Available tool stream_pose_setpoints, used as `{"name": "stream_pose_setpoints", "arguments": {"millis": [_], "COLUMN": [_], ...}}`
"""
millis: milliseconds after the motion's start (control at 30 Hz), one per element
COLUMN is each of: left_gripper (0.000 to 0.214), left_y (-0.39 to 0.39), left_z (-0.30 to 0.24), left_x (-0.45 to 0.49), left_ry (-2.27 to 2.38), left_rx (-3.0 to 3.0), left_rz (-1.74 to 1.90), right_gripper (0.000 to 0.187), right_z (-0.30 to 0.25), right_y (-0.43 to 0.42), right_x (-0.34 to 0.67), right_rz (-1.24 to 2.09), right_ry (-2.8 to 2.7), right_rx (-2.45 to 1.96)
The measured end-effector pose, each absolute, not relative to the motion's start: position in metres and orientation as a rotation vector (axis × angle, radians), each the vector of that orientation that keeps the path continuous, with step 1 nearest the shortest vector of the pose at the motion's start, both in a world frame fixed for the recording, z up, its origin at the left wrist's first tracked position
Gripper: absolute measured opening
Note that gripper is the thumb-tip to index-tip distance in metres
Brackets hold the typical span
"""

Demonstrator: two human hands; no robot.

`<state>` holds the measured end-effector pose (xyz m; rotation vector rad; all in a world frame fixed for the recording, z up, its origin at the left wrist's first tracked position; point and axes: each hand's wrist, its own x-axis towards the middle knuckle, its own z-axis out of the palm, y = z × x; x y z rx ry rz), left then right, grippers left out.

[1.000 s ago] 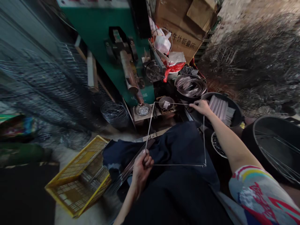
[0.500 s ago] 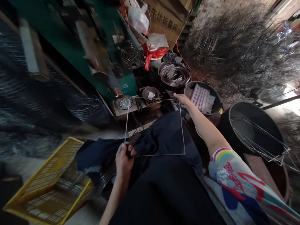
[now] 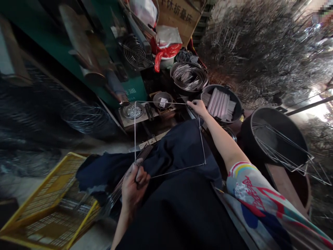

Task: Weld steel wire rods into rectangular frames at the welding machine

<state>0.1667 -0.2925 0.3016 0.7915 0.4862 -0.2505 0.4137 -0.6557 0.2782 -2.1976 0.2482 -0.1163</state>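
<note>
The wire frame [image 3: 135,132] is one thin square of four sides, held tilted over the dark cloth [image 3: 182,149] on my lap.

Handling, as I judge it:
- Light and springy.
- Likely to twist out of square if pulled by one side, so grip it at opposite corners.

Grip:
- My left hand [image 3: 134,184] has its fingers closed round the near left corner, together with one bundle of rods [image 3: 116,194] running under the palm.
- My right hand [image 3: 197,107] pinches the far right corner.

Count, working outward:
- Three black tubs: the rod tub [image 3: 238,114], the coil tub [image 3: 173,81], and the large tub [image 3: 270,146] holding several frames, too tangled to count.
- Two small dishes, the near dish [image 3: 124,113] and the far dish [image 3: 156,104], on the worktop [image 3: 130,122] below the green machine [image 3: 135,89].
- One yellow crate [image 3: 47,194] at the lower left.
</note>
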Motion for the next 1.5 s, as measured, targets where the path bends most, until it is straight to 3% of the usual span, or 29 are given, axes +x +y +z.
{"name": "stream_pose_setpoints", "arguments": {"millis": [333, 567, 767, 1000, 1500], "left_gripper": [0.018, 0.012, 0.015, 0.013, 0.018], "left_y": [-0.281, -0.287, -0.29, -0.292, -0.276], "left_z": [0.298, 0.26, 0.244, 0.246, 0.284], "left_x": [0.174, 0.205, 0.199, 0.2, 0.155], "left_ry": [0.537, 0.5, 0.521, 0.54, 0.638], "left_rx": [0.854, 0.74, 0.648, 0.651, 0.714], "left_rz": [-0.165, -0.116, -0.163, -0.147, -0.265], "right_gripper": [0.047, 0.044, 0.031, 0.018, 0.023], "right_z": [0.282, 0.293, 0.288, 0.276, 0.283], "right_y": [-0.647, -0.639, -0.653, -0.641, -0.643], "right_x": [0.442, 0.444, 0.395, 0.341, 0.352], "right_rz": [-0.127, -0.028, 0.063, 0.118, 0.198], "right_ry": [0.221, 0.268, 0.46, 0.461, 0.465], "right_rx": [-2.121, -1.704, -1.397, -1.251, -1.271]}}
